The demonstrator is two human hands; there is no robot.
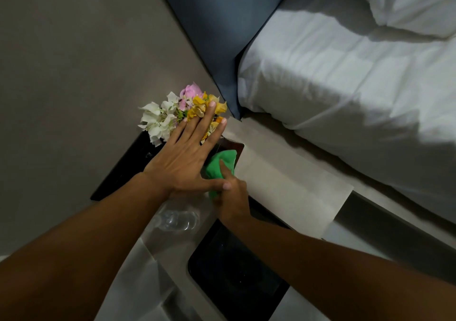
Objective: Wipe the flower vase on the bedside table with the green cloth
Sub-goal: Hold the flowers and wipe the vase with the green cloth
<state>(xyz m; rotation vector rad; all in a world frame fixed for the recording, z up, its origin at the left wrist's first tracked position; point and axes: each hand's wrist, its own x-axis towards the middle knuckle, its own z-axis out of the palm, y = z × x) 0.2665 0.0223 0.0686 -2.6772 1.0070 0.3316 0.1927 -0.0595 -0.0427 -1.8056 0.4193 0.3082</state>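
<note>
Dark bedside table (128, 172) beside white bed (345, 94), grey wall (74, 49).

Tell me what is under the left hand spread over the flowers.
The left hand lies flat across the yellow flowers. Beneath its palm edge the green cloth shows, gripped by the right hand. The vase itself is covered by the hand and blooms, so it cannot be seen.

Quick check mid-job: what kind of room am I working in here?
Most likely a bedroom, perhaps a hotel room: a bed with white bedding and a pillow, a bedside table with flowers, and a water bottle.
</note>
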